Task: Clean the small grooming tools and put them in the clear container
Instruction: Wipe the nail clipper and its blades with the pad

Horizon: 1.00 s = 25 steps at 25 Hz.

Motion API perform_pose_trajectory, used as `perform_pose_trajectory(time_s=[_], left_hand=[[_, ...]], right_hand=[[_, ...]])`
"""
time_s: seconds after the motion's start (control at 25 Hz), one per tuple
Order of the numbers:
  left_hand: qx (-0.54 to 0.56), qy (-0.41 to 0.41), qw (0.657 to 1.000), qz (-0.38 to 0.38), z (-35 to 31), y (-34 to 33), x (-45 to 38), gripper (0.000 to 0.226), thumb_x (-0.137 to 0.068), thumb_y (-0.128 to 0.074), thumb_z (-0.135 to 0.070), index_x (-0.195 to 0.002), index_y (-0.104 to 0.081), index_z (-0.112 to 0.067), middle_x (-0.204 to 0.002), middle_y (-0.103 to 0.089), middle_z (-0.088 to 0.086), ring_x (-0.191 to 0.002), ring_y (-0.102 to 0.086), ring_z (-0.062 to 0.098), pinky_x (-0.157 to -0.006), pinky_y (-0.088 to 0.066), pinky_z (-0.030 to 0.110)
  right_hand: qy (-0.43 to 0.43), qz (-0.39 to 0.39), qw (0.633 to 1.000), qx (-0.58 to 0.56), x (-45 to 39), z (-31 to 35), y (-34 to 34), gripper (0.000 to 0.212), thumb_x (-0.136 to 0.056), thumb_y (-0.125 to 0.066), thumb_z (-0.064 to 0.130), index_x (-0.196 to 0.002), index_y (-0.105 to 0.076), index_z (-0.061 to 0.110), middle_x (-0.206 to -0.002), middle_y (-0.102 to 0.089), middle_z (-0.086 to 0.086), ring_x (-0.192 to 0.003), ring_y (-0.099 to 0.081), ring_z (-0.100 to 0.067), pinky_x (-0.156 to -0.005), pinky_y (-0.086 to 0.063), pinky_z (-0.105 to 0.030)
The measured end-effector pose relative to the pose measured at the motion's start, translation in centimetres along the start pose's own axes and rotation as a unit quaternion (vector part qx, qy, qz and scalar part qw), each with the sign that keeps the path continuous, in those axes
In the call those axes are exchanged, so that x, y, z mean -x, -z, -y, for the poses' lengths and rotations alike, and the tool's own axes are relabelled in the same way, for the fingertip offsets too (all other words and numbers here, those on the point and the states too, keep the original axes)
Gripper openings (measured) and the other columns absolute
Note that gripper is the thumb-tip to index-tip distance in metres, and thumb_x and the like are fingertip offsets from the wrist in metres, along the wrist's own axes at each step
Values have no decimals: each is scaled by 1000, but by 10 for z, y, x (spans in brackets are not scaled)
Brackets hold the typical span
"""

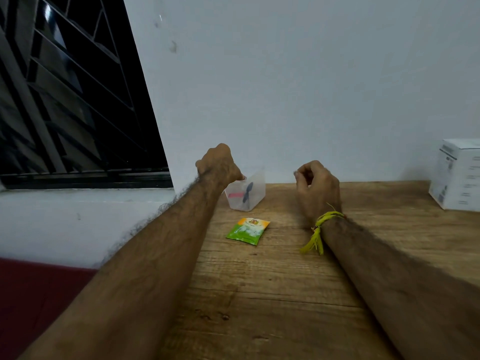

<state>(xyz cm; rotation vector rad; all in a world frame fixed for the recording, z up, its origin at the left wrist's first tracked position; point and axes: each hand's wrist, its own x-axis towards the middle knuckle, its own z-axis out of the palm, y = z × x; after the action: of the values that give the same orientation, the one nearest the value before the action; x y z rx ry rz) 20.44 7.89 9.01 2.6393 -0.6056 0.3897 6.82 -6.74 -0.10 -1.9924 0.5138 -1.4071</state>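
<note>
Your curled left hand [218,165] touches the container [246,193], right hand [318,188] curled, apparently empty; probably packing's done—next, close it.

clear container [253,194] | pink and dark tools inside | green-orange sachet [248,231] | wood-grain table [285,294] | yellow wrist thread [318,231]
</note>
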Motion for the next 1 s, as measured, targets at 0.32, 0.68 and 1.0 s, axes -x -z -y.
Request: perform_pose_trajectory(time_s=[0.32,0.68,1.0], left_hand=[[16,-21,998,-58,-5,-6,11,49,-81,-72,-62,-108,-67,-21,-107,-70,-4,-104,-63,22,-88,-36,39],[219,-46,975,-4,22,-23,69,100,-74,-82,-55,-151,-32,-16,-147,-47,11,-134,-48,26,-105,-45,38],[192,-49,977,-72,24,-39,74,93,-74,-84,-49,-146,-38,-14,-138,-51,9,-125,-51,24,-94,-43,31]], right_hand=[[-44,-22,999,-10,-6,-6,5,7,-91,-65,19,-85,-61,20,-89,-67,-2,-88,-63,-22,-75,-49,-31],[-94,22,994,-46,-6,-6,5,6,-89,-71,19,-85,-70,14,-87,-70,1,-82,-65,-17,-74,-50,-27],[-216,96,947,-218,-9,-7,10,11,-91,-71,10,-80,-68,14,-80,-69,-9,-70,-65,-18,-56,-55,-29]])
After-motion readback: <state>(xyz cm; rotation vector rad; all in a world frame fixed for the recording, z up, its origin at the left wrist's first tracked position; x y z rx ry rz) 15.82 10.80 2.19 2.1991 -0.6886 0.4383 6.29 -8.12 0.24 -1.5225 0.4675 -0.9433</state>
